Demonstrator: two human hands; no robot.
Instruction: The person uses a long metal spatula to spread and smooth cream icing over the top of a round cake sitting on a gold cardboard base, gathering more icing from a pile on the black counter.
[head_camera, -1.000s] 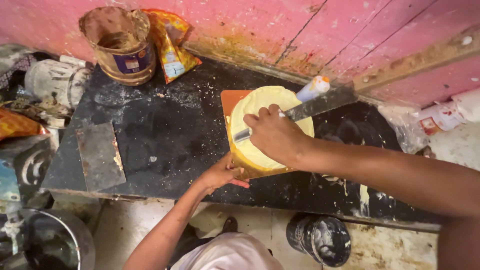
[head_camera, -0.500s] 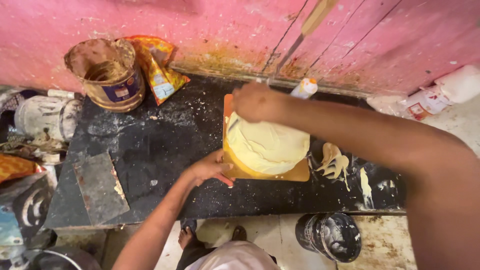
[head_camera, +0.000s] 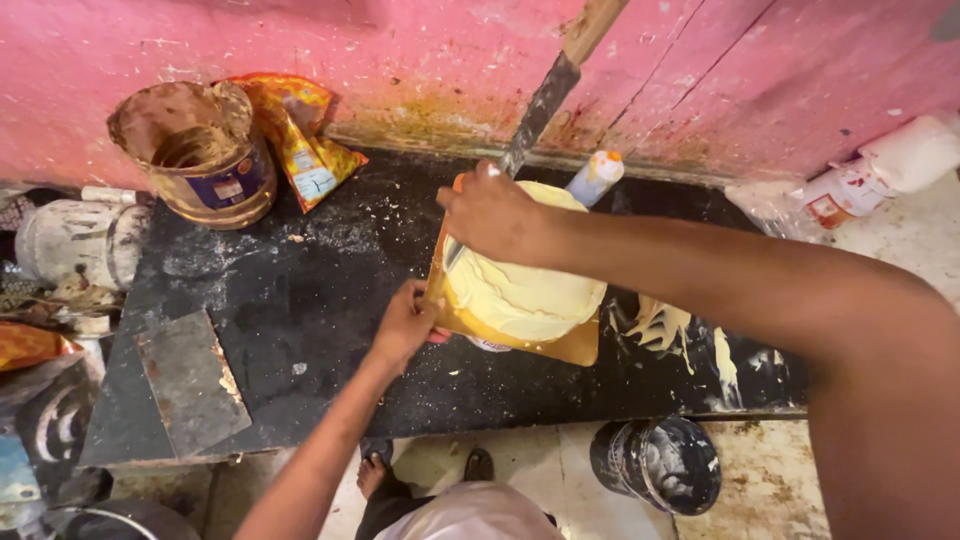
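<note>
Two hands busy | right hand (head_camera: 495, 215) clenched on putty knife (head_camera: 535, 112), 12 o'clock of soft, sticky cream putty (head_camera: 525, 290) | left hand (head_camera: 405, 325) grips orange board (head_camera: 575, 345) edge at 9 o'clock; probably heavy, hold by rim.

L hand (head_camera: 405, 325) steadies orange board (head_camera: 575, 345) | R hand (head_camera: 495, 215) grips trowel (head_camera: 540, 105) in cream putty (head_camera: 525, 290)

A scuffed pink wall (head_camera: 300, 60) rises behind a black, paint-flecked slab (head_camera: 320, 300), with stained pale concrete floor (head_camera: 520, 470) showing below its front edge.
</note>
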